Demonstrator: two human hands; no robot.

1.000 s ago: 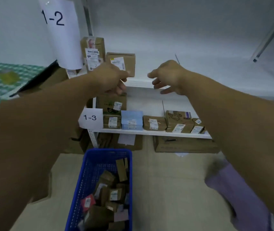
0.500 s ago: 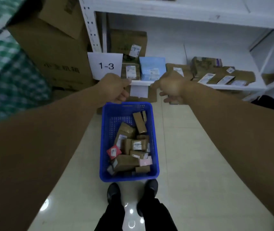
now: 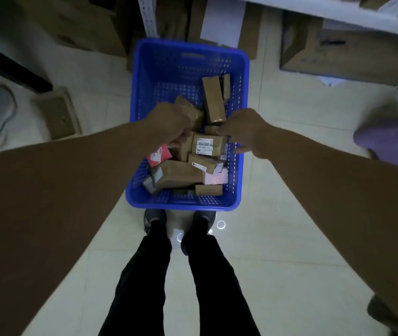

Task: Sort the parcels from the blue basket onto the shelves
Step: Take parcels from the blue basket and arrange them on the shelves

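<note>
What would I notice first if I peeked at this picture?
The bright blue plastic basket on the pale floor, by the person's feet, stands out first. Brown cardboard parcels and one small red packet lie jumbled inside. The left hand and right hand reach over the pile.

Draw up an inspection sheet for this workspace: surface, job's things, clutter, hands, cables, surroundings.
Surface: pale glossy tiled floor, with small light reflections near the feet.
Job's things: blue basket on the floor, holding brown parcels, a labelled parcel and a red parcel.
Clutter: flat cardboard box on the floor at left; large cardboard box under the shelf.
Hands: left hand and right hand are both over the basket's parcels; grip unclear.
Cables: nothing seen.
Surroundings: white shelf edge, shelf post, purple cloth at right.
</note>
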